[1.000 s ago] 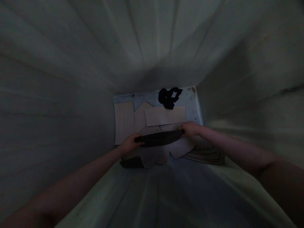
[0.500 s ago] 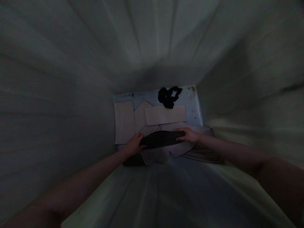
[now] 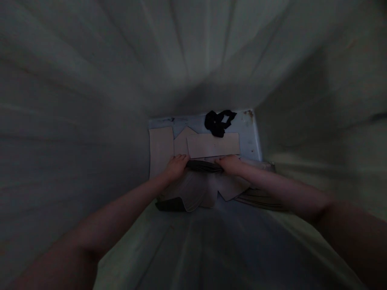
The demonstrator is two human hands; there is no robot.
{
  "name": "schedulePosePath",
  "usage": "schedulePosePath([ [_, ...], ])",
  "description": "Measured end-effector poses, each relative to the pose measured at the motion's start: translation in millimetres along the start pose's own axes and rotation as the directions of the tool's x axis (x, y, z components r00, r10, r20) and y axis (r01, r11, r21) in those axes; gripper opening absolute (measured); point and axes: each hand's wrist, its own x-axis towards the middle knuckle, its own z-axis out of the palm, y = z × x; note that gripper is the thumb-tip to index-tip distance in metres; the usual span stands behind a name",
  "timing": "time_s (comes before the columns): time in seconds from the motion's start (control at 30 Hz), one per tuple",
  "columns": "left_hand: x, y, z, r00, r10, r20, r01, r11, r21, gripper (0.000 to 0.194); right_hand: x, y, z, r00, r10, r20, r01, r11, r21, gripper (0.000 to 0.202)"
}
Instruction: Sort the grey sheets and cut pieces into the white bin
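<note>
Deep inside a dim bin, my left hand [image 3: 178, 166] and my right hand [image 3: 229, 164] grip opposite ends of a stack of thin dark sheets [image 3: 204, 166]. Its dark edges face me, and I cannot tell the material. Pale flat cut pieces lie around and beneath it. Just beyond the stack is a pale rectangular piece [image 3: 213, 146]. Past my left hand lies another pale piece [image 3: 161, 147], against the left wall. Nearer to me, a pale piece with a dark underside [image 3: 171, 204] curls at its edge. My fingertips are partly hidden.
Tall pale walls [image 3: 193, 48] enclose the space on every side. A crumpled black strip [image 3: 218, 124] lies on the bluish bin floor [image 3: 246, 139] at the far side. Fanned layered pieces [image 3: 261, 199] rest at the right, below my right forearm.
Both hands have moved slightly away from me and closer together with the stack. The stack shows less of its dark edge side, and more of the pale pieces below is visible.
</note>
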Motion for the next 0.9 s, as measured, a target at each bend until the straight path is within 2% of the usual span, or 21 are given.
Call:
schedulePosePath([
  [0.1,-5.2,11.5,-2.7,0.994,-0.031,-0.101,0.03,0.999,-0.018,0.051,6.7,-16.7,7.9,1.0,0.01,-0.011,-0.01,1.0,-0.021,0.029],
  [0.13,-9.0,17.6,-2.6,0.987,-0.064,-0.148,0.049,0.994,-0.102,0.054,6.7,-18.7,9.1,1.0,0.017,-0.014,-0.017,1.0,-0.022,0.027],
  [0.17,-13.3,25.1,-1.1,0.974,-0.143,-0.176,0.091,0.958,-0.271,0.052,5.8,-19.6,10.1,0.999,0.025,-0.019,-0.026,0.999,-0.021,0.027],
  [0.2,-17.5,33.7,2.0,0.954,-0.254,-0.158,0.148,0.859,-0.491,0.047,4.4,-20.2,11.3,0.999,0.034,-0.028,-0.034,0.999,-0.019,0.029],
  [0.27,-24.2,53.0,12.7,0.9,-0.435,0.032,0.26,0.477,-0.84,0.038,0.8,-22.1,15.5,0.998,0.05,-0.042,-0.05,0.999,-0.009,0.034],
  [0.3,-25.9,62.6,19.6,0.875,-0.459,0.152,0.31,0.29,-0.905,0.038,-0.9,-23.9,18.8,0.997,0.056,-0.044,-0.056,0.998,-0.003,0.036],
  [0.33,-26.4,71.5,26.9,0.856,-0.454,0.246,0.347,0.154,-0.925,0.041,-2.5,-26.4,22.8,0.997,0.06,-0.043,-0.06,0.998,0.004,0.039],
  [0.4,-23.9,85.9,40.1,0.848,-0.415,0.33,0.37,0.017,-0.929,0.044,-5.2,-32.0,31.8,0.998,0.06,-0.036,-0.059,0.998,0.015,0.041],
  [0.5,-15.6,97.8,52.6,0.85,-0.379,0.366,0.325,-0.169,-0.93,0.042,-7.6,-37.0,42.5,0.999,0.042,-0.029,-0.041,0.999,0.026,0.043],
  [0.57,-11.2,101.0,56.2,0.849,-0.384,0.363,0.279,-0.258,-0.925,0.039,-7.8,-35.9,45.3,0.999,0.029,-0.03,-0.028,0.999,0.034,0.049],
  [0.67,-9.4,102.3,58.0,0.848,-0.402,0.347,0.211,-0.344,-0.915,0.033,-6.4,-30.4,44.4,1.0,-0.009,-0.025,0.01,0.998,0.063,0.061],
  [0.8,-11.4,102.0,60.0,0.858,-0.391,0.333,0.168,-0.399,-0.901,0.029,-4.3,-25.3,42.3,0.997,-0.072,-0.022,0.074,0.991,0.111,0.063],
  [0.9,-11.5,101.4,62.9,0.857,-0.387,0.339,0.168,-0.413,-0.895,0.028,-3.8,-24.1,44.3,0.997,-0.071,-0.028,0.074,0.99,0.12,0.064],
])
